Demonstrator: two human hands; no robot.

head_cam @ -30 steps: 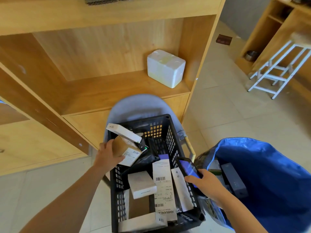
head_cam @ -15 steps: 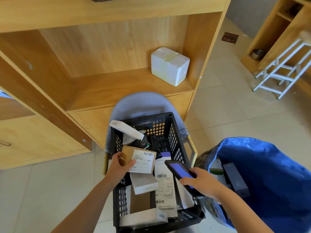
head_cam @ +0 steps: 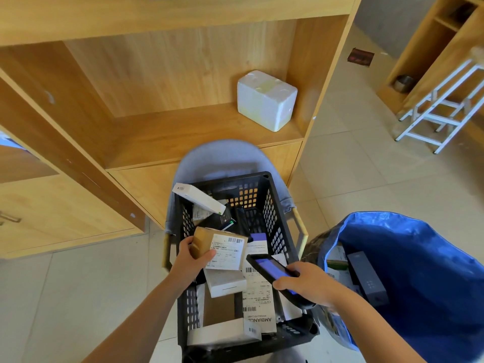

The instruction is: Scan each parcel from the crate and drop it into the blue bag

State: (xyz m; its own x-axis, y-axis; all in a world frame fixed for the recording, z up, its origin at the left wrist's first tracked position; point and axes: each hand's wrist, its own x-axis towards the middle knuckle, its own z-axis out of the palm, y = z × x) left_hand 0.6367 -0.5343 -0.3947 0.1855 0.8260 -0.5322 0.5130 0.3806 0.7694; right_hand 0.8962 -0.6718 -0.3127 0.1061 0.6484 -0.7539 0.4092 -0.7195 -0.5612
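Note:
A black plastic crate [head_cam: 275, 226] stands on a grey chair and holds several parcels. My left hand [head_cam: 192, 260] grips a brown cardboard parcel [head_cam: 220, 248] above the crate, its white barcode label facing up. My right hand [head_cam: 306, 284] holds a dark handheld scanner [head_cam: 271, 268] with a lit blue screen, its front end close to the parcel's right edge. The open blue bag [head_cam: 429, 279] stands to the right of the crate, with a grey box [head_cam: 366, 277] and other parcels inside.
A grey chair [head_cam: 222, 158] with wooden arms carries the crate. Behind it a wooden shelf unit [head_cam: 162, 82] holds a white foam box [head_cam: 265, 99]. A white step stool [head_cam: 442, 108] stands on the tiled floor at the far right.
My left hand has lifted the brown parcel out of the crate's back and brought it toward me, label up. My right hand has swung the scanner left toward the parcel.

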